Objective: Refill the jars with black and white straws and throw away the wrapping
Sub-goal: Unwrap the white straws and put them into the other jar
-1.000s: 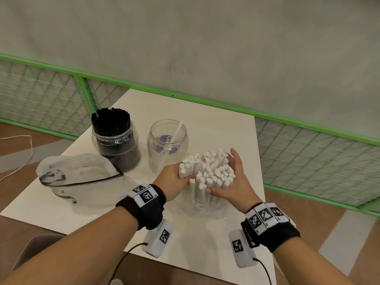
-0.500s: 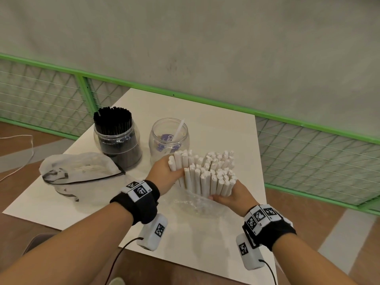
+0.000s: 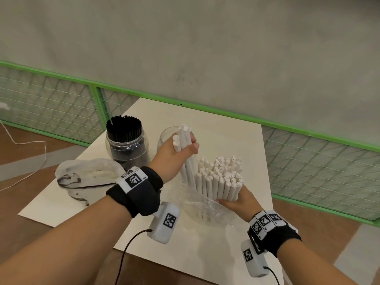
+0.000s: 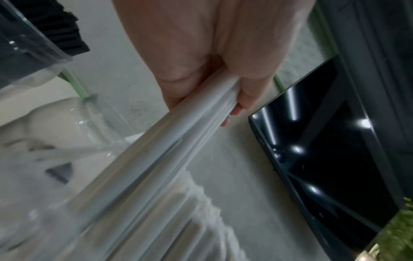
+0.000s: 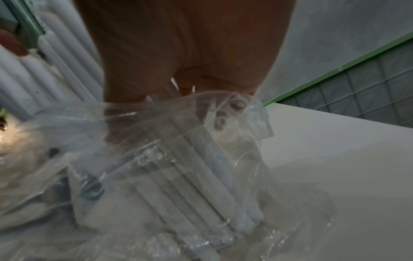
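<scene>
Head view: left hand (image 3: 176, 153) clamps a few white straws (image 3: 183, 136) before the clear jar (image 3: 164, 136); right hand (image 3: 236, 202) clamps the wrapped bundle (image 3: 220, 177) beside it.

Bare forearms. Each wrist wears a black band (image 3: 139, 194) with white square-patterned tags (image 3: 265, 222) — beneath hangs a white box (image 3: 164, 222), trailing a thin dark cable (image 3: 125, 251).
</scene>
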`<state>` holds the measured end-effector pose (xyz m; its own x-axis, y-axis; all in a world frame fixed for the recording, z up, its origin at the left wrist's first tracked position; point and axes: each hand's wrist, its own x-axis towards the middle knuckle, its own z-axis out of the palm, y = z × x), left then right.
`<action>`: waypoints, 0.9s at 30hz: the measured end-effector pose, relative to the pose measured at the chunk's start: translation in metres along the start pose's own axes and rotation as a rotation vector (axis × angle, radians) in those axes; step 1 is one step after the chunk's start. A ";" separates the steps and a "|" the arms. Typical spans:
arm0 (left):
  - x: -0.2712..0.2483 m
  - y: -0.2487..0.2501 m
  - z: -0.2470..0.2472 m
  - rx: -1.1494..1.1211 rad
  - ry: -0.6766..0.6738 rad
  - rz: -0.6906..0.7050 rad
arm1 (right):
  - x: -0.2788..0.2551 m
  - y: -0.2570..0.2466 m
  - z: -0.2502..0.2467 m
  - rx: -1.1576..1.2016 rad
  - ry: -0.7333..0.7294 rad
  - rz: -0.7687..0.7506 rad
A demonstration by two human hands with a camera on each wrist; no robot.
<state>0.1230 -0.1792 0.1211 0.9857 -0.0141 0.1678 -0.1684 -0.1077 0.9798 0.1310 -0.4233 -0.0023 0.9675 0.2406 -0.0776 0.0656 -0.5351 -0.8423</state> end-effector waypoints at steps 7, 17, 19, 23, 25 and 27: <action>0.015 0.042 -0.031 -0.138 0.068 0.124 | 0.001 0.003 -0.001 0.004 -0.016 0.004; 0.078 0.048 -0.060 -0.014 0.334 0.188 | -0.004 -0.003 0.000 0.030 -0.036 0.005; 0.094 0.034 -0.058 0.001 0.323 0.159 | -0.005 -0.003 0.000 0.034 -0.038 0.009; 0.121 0.000 -0.051 0.093 0.264 0.029 | -0.005 -0.003 0.001 0.030 -0.032 0.024; 0.131 -0.019 -0.048 0.150 0.222 -0.036 | -0.005 -0.001 0.002 0.016 -0.025 0.029; 0.137 -0.036 -0.048 0.223 0.177 -0.091 | -0.005 0.000 0.002 0.003 -0.021 0.041</action>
<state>0.2634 -0.1296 0.1144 0.9772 0.1775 0.1161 -0.0550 -0.3165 0.9470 0.1261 -0.4231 -0.0032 0.9641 0.2354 -0.1226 0.0257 -0.5424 -0.8397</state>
